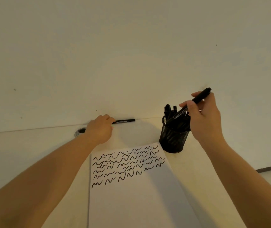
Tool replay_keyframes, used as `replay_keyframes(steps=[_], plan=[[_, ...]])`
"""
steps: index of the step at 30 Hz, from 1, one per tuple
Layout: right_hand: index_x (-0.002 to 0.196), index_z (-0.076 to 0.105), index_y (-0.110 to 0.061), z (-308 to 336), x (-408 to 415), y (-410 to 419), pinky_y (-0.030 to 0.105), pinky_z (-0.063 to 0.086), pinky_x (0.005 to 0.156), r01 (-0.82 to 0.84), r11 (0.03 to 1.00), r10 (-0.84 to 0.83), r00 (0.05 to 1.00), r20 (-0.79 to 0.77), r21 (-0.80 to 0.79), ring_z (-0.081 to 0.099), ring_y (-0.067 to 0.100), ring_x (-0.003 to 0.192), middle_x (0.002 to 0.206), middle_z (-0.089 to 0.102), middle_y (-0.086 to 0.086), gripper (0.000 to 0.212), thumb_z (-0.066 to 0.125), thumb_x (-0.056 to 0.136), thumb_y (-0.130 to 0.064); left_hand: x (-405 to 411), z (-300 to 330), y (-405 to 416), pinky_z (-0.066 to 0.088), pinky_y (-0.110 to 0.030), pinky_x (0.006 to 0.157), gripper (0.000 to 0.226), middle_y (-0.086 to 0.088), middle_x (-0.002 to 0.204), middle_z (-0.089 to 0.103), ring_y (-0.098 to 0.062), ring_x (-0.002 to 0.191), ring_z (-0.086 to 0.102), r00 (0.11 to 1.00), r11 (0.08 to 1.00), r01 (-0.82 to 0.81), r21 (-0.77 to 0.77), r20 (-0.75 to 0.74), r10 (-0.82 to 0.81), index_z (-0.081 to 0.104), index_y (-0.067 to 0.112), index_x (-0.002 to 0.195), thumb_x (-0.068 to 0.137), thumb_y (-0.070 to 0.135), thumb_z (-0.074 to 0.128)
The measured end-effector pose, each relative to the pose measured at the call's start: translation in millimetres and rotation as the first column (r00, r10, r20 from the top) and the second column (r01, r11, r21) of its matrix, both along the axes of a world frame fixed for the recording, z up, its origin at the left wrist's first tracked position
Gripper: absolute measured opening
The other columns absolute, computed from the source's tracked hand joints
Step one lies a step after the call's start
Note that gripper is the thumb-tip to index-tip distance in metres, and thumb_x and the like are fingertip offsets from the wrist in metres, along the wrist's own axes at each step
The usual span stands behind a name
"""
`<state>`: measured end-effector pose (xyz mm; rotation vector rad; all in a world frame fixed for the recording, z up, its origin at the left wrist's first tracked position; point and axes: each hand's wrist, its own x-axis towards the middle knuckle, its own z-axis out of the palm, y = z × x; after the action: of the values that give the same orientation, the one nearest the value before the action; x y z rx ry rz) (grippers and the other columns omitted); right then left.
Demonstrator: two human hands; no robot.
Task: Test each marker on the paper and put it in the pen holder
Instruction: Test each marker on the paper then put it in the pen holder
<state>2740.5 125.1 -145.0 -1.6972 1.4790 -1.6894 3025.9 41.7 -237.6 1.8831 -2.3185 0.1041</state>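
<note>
Black mesh pen holder point(173, 140), nearly full, beside the scribbled paper point(131, 186). Our right hand point(203, 119) pinches a marker point(192, 104) slanting into it: depositing step. Our left hand point(101, 129) closes on the last loose marker point(124, 120) by the wall; testing it seems next.

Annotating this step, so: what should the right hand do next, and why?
Probably lower its marker into the holder and let go. The right hand holds it tilted with the lower end at the rim; the left hand already reaches the last marker.
</note>
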Motion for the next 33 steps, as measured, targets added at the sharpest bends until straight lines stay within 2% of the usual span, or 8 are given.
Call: replay_keyframes(steps=[6,13,17,20,23,27,30,33], plan=[[0.101,0.043,-0.029,-5,-1,-12,0.007,0.04,0.055,0.01,1.0,-0.011,0.995,-0.103,-0.012,0.055,-0.013,0.075,0.087,0.057,-0.017,0.016,0.051,0.092,-0.018,2,-20,-12,0.044,-0.042,0.082,0.038,-0.006,0.132,0.044,-0.025,0.113,0.044,0.996,0.996,-0.086,-0.028,0.032,0.087,0.037,0.017,0.134,0.096,0.024,0.033],[0.131,0.024,-0.037,-14,10,-7,0.028,0.04,0.057,0.028,0.99,-0.091,0.881,-0.464,-0.141,0.051,0.013,0.062,0.072,0.05,-0.006,0.059,0.056,0.088,-0.012,1,-18,-13,0.036,-0.033,0.07,0.028,-0.004,0.113,0.052,-0.022,0.101,0.047,0.985,0.988,-0.097,-0.122,0.131,0.113,0.052,0.016,0.115,0.096,0.029,0.036],[0.128,0.044,-0.017,-19,13,-6,0.031,0.037,0.063,0.057,0.977,-0.164,0.812,-0.56,-0.204,0.048,0.021,0.067,0.075,0.047,-0.006,0.049,0.06,0.084,-0.004,-4,-16,-9,0.031,-0.031,0.068,0.025,-0.003,0.113,0.052,-0.021,0.102,0.047,0.965,0.986,-0.079,-0.147,0.238,0.113,0.049,0.015,0.113,0.097,0.027,0.034],[0.117,0.056,-0.009,-23,14,-5,0.035,0.04,0.064,0.078,0.967,-0.216,0.749,-0.627,-0.241,0.054,0.03,0.07,0.077,0.06,0.005,0.042,0.067,0.077,0.0,-7,-13,-6,0.031,-0.031,0.069,0.022,-0.003,0.111,0.052,-0.021,0.101,0.047,0.953,0.985,-0.09,-0.146,0.276,0.128,0.046,0.014,0.112,0.097,0.022,0.033],[0.116,0.057,-0.007,-29,14,-6,0.043,0.044,0.073,0.082,0.971,-0.213,0.713,-0.668,-0.223,0.057,0.035,0.081,0.088,0.067,0.01,0.04,0.067,0.077,-0.001,-8,-9,-1,0.03,-0.032,0.066,0.023,-0.006,0.107,0.054,-0.023,0.095,0.049,0.969,0.979,-0.094,-0.181,0.211,0.132,0.046,0.01,0.11,0.098,0.021,0.029],[0.116,0.058,-0.005,-38,13,-6,0.044,0.045,0.075,0.098,0.958,-0.26,0.688,-0.678,-0.269,0.058,0.036,0.085,0.09,0.067,0.011,0.043,0.067,0.075,0.0,-8,0,13,0.028,-0.032,0.058,0.024,-0.007,0.096,0.057,-0.021,0.077,0.047,0.987,0.965,-0.07,-0.252,0.124,0.104,0.046,0.009,0.105,0.099,0.021,0.026],[0.114,0.06,-0.003,-44,13,-6,0.042,0.047,0.073,0.103,0.941,-0.307,0.658,-0.687,-0.321,0.059,0.035,0.084,0.091,0.067,0.012,0.043,0.069,0.072,0.001,-12,10,29,0.031,-0.033,0.054,0.023,-0.01,0.086,0.059,-0.022,0.065,0.046,0.989,0.966,-0.096,-0.239,-0.13,0.066,0.046,0.006,0.102,0.098,0.021,0.029],[0.111,0.062,-0.003,-47,13,-6,0.042,0.048,0.075,0.107,0.929,-0.335,0.652,-0.68,-0.355,0.06,0.034,0.085,0.093,0.066,0.012,0.043,0.071,0.069,0.001,-18,17,55,0.033,-0.032,0.052,0.02,-0.004,0.077,0.055,-0.021,0.062,0.049,0.925,0.98,-0.093,-0.174,-0.38,0.02,0.044,0.01,0.102,0.098,0.023,0.03]])
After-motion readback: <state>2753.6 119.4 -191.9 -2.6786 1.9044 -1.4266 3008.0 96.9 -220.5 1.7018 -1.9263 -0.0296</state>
